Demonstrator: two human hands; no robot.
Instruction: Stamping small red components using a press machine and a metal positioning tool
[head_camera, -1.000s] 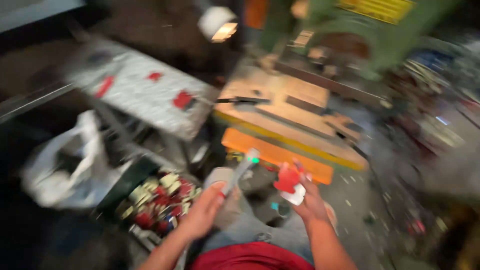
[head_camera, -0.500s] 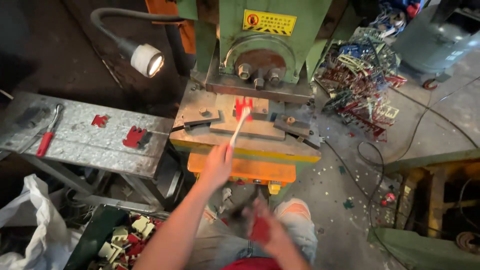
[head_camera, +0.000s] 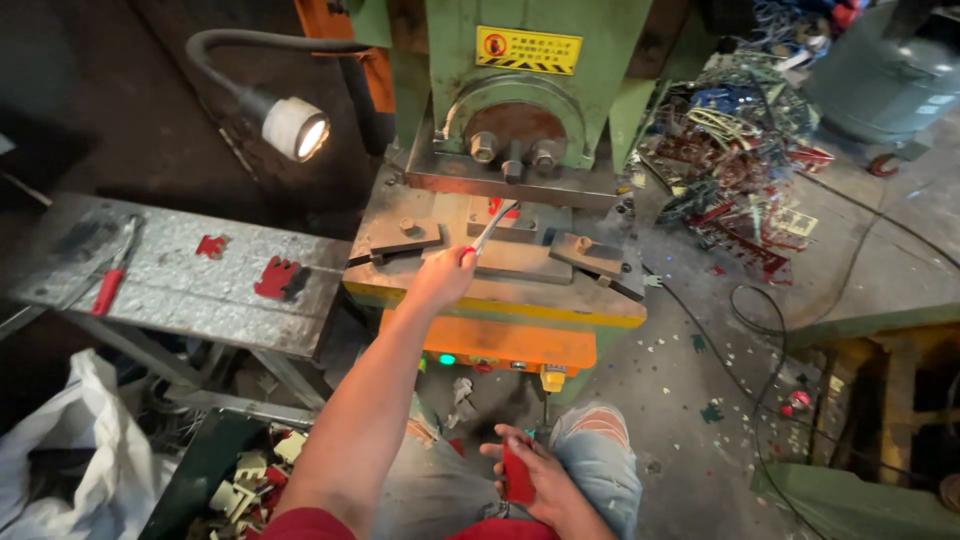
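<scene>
Left hand (head_camera: 442, 277) stretched far, fingers clamped on thin metal tweezers (head_camera: 492, 228) with tips on a small red piece (head_camera: 497, 208) under the green press (head_camera: 520, 120). Right hand (head_camera: 530, 478) near, on lap, fingers closed around flat red piece (head_camera: 516, 474). Green bin (head_camera: 215, 470) near left, filled with red and cream scraps (head_camera: 255, 482).

A thin metal pair of tweezers (head_camera: 492, 228) with a red grip end slants up and to the right, its tips touching a small red piece (head_camera: 497, 206) that lies on the press bed beneath the ram. A second flat red piece (head_camera: 517, 473), roughly rectangular and dark red, stands nearly upright low in the frame, above the lap.
</scene>
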